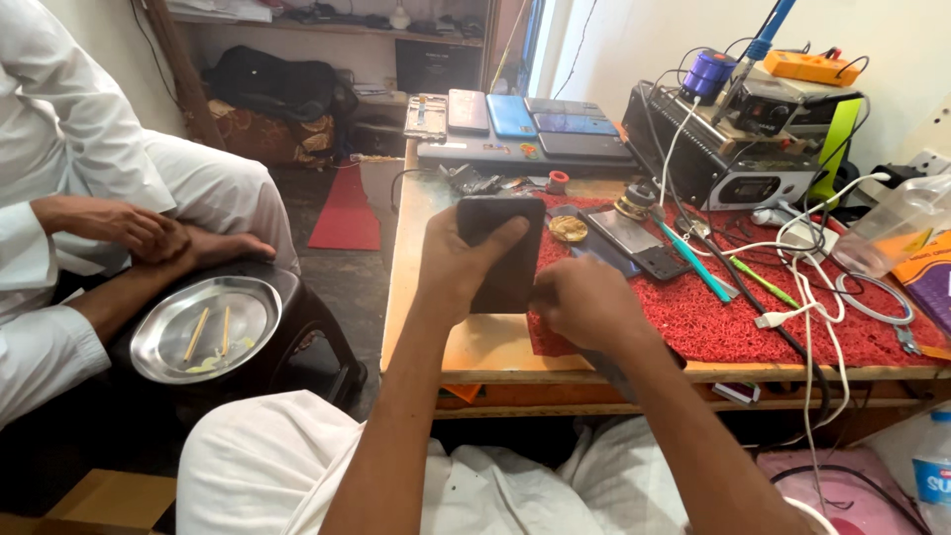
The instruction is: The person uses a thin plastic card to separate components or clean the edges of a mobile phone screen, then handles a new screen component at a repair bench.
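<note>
My left hand [458,267] grips a dark smartphone [503,248], holding it upright over the wooden workbench [475,342], thumb across its back. My right hand [584,302] is closed at the phone's lower right edge, fingers pinched against it; whatever it may hold there is hidden. Both hands hover at the left edge of a red bristle mat [713,312].
On the mat lie a teal tool [691,260], a flat grey phone part [624,233], white cables [807,287] and a black box device [728,163]. Several phones [515,114] lie at the bench's far end. A seated person in white [69,168] is at left beside a steel plate [203,327].
</note>
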